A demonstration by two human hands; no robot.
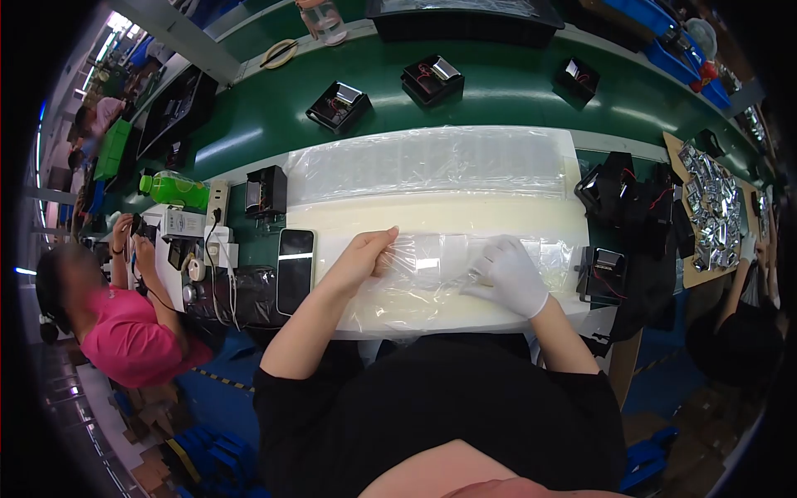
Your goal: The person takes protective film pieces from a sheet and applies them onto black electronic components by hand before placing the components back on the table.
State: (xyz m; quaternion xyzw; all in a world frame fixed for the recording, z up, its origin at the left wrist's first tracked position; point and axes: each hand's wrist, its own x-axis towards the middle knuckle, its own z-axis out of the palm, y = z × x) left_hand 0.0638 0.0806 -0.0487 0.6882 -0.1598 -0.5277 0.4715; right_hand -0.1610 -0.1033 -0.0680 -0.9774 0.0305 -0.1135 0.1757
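Note:
A sheet of clear plastic film [378, 310] lies wrinkled over the white work surface in front of me, with pale rectangular pieces [427, 249] in a row along it. My bare left hand [365, 259] is closed on the film, and creases fan out from its fingertips. On the right, my right hand [510, 278] wears a white glove. Its fingers are curled down at the row of pieces, thumb toward the fingertips; what they pinch is too small to make out. Farther back, another film-covered strip [432, 166] stretches across the surface.
Black housings with red wires [339, 106] stand along the green bench [249, 116]. A phone [295, 270] lies left of my forearm, near a green bottle [178, 191] and power strip [217, 199]. Silver parts [712, 207] cover a board at right. A co-worker in pink [137, 336] sits left.

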